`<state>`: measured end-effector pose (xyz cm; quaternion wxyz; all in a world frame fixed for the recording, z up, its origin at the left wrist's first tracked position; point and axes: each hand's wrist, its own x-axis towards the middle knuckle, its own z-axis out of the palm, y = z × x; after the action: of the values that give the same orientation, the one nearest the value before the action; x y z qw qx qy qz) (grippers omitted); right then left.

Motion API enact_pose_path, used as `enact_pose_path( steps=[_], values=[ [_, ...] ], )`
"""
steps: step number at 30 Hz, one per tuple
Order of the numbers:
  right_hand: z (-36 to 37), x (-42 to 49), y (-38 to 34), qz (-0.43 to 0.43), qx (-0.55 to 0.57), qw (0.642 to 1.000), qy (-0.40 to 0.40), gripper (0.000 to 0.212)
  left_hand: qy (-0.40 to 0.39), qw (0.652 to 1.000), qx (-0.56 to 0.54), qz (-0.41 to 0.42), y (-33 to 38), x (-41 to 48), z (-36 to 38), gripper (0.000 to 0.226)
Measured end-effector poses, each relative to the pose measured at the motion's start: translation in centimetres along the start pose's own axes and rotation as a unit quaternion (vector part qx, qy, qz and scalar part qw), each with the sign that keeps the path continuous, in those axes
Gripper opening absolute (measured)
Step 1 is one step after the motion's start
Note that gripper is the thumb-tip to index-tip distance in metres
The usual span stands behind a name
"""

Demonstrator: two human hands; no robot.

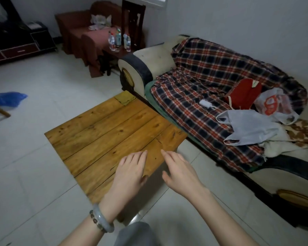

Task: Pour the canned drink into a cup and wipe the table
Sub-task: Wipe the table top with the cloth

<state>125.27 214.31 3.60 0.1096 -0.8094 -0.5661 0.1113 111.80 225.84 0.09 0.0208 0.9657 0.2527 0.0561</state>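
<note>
L hand point(130, 172) & R hand point(180, 172): grip loose, empty, fingers spread, over near corner of wood counter point(103, 132). Sofa point(220, 89) w/ plaid blanket point(212, 71), plastic bags point(252, 128) just right of counter.

- A low wooden table point(114, 132) made of planks stands on a pale tiled floor point(34, 166), seen from above.
- The left hand point(132, 171) is flat, palm down, fingers together, over the table's near right corner.
- The right hand point(180, 171) is beside it, palm down, fingers loosely spread, empty.
- A pale bangle point(103, 221) and a bead bracelet circle the left wrist.
- A sofa point(158, 61) to the right is draped in a plaid blanket point(212, 77).
- On it lie a red bag point(244, 93) and two plastic bags point(252, 128).
- Farther back, plastic bottles point(119, 39) stand on a dark red table.
- A blue bag point(7, 99) lies at the left.
</note>
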Motion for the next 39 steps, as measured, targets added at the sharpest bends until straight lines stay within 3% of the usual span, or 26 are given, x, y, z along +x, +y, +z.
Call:
enact_pose_path(
  steps=[13, 28, 39],
  values=[
    [-0.8, 19.6, 8.3, -0.084, -0.013, 0.995, -0.061, 0.065, 0.003, 0.995, -0.023, -0.093, -5.4, 16.7, 4.2, 0.084],
    [-0.8, 42.6, 11.4, -0.15, -0.028, 0.983, -0.104, 0.062, -0.004, 0.978, -0.01, -0.21, -17.6, 29.7, 7.5, 0.074],
    [6.8, 62.1, 15.2, -0.174, 0.03, 0.971, -0.161, 0.061, -0.037, 0.96, -0.01, -0.276, -25.6, 40.0, 16.5, 0.073]
  ],
)
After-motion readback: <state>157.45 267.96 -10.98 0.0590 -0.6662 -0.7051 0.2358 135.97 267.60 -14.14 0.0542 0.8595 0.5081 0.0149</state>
